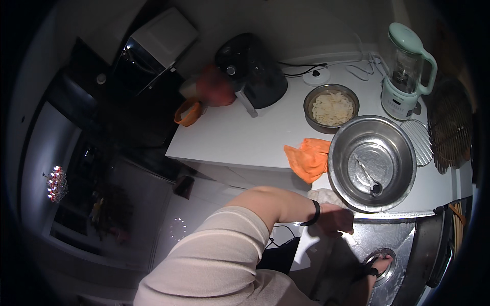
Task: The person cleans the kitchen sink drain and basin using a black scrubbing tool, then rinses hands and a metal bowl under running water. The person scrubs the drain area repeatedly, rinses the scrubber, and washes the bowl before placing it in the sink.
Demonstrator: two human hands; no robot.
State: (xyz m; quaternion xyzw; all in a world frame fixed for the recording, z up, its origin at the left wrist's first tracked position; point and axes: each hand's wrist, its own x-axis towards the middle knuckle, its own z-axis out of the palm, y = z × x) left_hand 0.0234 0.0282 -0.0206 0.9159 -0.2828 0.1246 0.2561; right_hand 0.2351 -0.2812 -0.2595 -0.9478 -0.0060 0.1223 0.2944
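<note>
My left hand [334, 220], with a black band at the wrist, is at the near edge of the sink [400, 233], beside a pale cloth [325, 196]. Shadow hides its fingers, so what they hold does not show. Down in the steel sink, my right hand [382, 264] reaches to the round drain [391, 272]. Its fingertips are bent at the drain, and a grip on any part cannot be made out. A large steel basin [337, 172] stands on the counter behind the sink, with a spoon-like utensil [368, 176] inside. An orange cloth [309, 158] lies against the basin.
A steel bowl of pale slices [332, 109] sits behind the basin. At the back right is a mint-green blender [402, 101], near a wire rack [417, 141]. A black air fryer [254, 72] and an orange tape-like ring [188, 113] are farther left on the white counter [245, 141].
</note>
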